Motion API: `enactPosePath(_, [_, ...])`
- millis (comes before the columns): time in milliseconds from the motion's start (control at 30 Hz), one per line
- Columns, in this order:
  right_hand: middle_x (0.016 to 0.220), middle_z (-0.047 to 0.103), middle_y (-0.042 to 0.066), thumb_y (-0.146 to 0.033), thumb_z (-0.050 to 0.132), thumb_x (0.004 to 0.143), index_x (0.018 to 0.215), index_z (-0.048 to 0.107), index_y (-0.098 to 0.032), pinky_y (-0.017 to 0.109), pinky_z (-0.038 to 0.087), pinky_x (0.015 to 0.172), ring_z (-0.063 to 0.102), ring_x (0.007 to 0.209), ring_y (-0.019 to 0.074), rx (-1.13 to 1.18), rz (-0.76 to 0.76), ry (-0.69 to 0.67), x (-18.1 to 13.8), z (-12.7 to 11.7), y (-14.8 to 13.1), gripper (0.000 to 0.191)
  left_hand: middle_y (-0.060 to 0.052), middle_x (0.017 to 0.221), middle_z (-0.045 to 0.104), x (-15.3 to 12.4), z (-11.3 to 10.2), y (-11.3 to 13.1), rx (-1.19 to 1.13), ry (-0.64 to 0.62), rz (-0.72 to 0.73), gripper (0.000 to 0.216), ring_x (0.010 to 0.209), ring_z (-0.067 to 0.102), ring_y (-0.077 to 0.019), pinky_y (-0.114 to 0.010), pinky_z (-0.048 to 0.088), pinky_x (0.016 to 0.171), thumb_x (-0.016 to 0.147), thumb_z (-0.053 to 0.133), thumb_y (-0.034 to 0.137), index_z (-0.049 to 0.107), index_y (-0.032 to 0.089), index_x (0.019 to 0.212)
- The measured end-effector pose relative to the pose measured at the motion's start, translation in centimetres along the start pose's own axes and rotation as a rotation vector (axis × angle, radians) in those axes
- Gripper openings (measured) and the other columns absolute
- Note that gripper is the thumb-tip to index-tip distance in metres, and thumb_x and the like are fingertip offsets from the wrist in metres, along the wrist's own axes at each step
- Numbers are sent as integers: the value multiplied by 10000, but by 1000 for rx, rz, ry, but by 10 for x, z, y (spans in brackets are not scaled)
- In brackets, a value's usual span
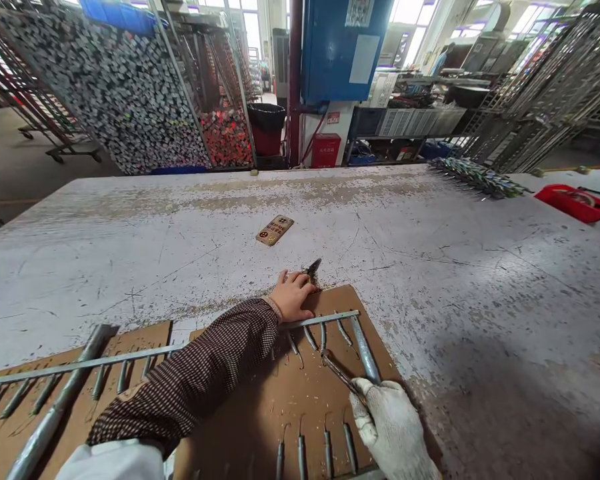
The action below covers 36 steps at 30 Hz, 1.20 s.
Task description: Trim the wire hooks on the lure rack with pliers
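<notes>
My bare left hand (291, 297), in a brown checked sleeve, reaches over the far edge of a brown board (290, 387). Its fingers are spread beside a dark pointed tool (314, 268), perhaps pliers; whether they touch it I cannot tell. My right hand (393, 427), in a whitish knit glove, is closed around a rusty metal rod tool (341, 375) with a rounded end. That end meets one of several small grey hooked pieces hanging from a flat metal bar (330, 320). A wider metal side piece (365, 350) runs from the bar toward the glove. More hooked pieces (329, 450) lie nearer me.
A second bar with hooked pieces (55, 370) lies at left, across a metal tube (55, 417). A tan printed card (275, 230) rests on the scratched white table (180, 240). A red tray (577, 203) and a stack of metal parts (480, 179) stand far right.
</notes>
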State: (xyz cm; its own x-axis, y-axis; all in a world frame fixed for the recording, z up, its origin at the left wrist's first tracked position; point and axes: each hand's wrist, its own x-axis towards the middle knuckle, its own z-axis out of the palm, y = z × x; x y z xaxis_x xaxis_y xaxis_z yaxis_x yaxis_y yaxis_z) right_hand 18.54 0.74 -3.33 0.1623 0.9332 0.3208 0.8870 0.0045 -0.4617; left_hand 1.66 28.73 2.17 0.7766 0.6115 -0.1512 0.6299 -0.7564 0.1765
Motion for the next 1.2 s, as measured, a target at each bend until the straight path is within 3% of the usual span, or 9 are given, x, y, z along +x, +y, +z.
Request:
enactPosePath(167, [800,668,62,-326,504,973,1020,693,-243,267,541,648,644,733,183,8,4,-19,-1,-1,-1,212,-124,1426,537,13,0,16,-83,75,5,546,1349,424,-338,-561,256,1150,849,642,589,602,249,1275])
enactPosePath(267, [818,681,71,-339,514,965,1072,691,-256,289,549,642,654,747,200,9,-14,-39,0,-6,1,223,-134,1428,532,25,7,26,-68,63,51,571,1364,404,-355,-585,213,1170,814,695,561,604,231,1272])
enactPosePath(500, [766,680,55,-309,452,979,1039,688,-274,294,529,606,646,685,198,-22,25,6,-4,9,-5,247,-174,1540,411,10,-4,-2,-21,-57,32,767,1445,300,-407,-672,154,1165,705,785,573,549,244,1356])
enactPosePath(567, [749,677,51,-288,464,969,1057,681,-267,306,531,646,649,701,208,-33,13,1,-4,9,-4,236,-172,1532,421,8,-7,-2,-23,-48,13,720,1437,317,-400,-666,162,1168,722,777,545,565,239,1338])
enactPosePath(700, [834,701,66,-223,529,911,1124,658,-222,330,534,768,663,821,229,-100,-82,-16,-2,-2,0,249,-147,1484,487,22,-2,18,-85,43,-3,576,1404,376,-357,-613,222,1173,834,673,556,591,235,1305])
enactPosePath(800, [866,706,73,-205,520,917,1129,652,-220,323,538,770,669,835,220,-134,-105,-19,0,-8,1,250,-155,1495,479,31,3,26,-88,-4,43,623,1426,350,-374,-638,195,1182,796,725,536,587,228,1320])
enactPosePath(1000, [856,694,58,-209,550,913,1098,656,-226,304,514,767,654,820,206,-145,-113,0,-1,-5,0,214,-172,1551,404,12,-3,-3,-52,-81,13,786,1452,295,-420,-706,148,1162,675,819,534,558,250,1360])
enactPosePath(1100, [840,688,50,-189,555,884,1105,650,-215,298,487,768,632,810,206,-165,-136,13,3,-7,-2,241,-145,1509,459,11,-4,-2,-64,-12,-25,616,1425,348,-380,-631,205,1172,755,760,487,597,258,1304])
enactPosePath(1200, [780,673,44,-164,518,878,1039,658,-202,288,461,720,605,757,201,-171,-140,44,8,-12,-7,216,-123,1474,502,20,0,13,-102,63,-29,504,1396,389,-344,-566,263,1163,844,670,489,606,256,1286])
